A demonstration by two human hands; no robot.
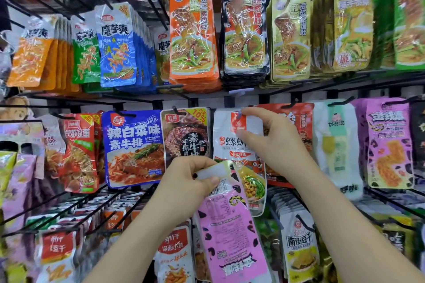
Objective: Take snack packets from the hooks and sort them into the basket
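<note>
My left hand grips a pink snack packet by its top edge; the packet hangs down, its back with a barcode facing me. My right hand pinches the top of a white packet with red label that hangs on a hook in the middle row of the rack. Thumb and forefinger hold the packet near its hang hole. No basket is in view.
Black wire hooks hold rows of snack packets: orange, black and gold ones above, a blue packet and a dark packet left of my hands, pink packets at right, more below.
</note>
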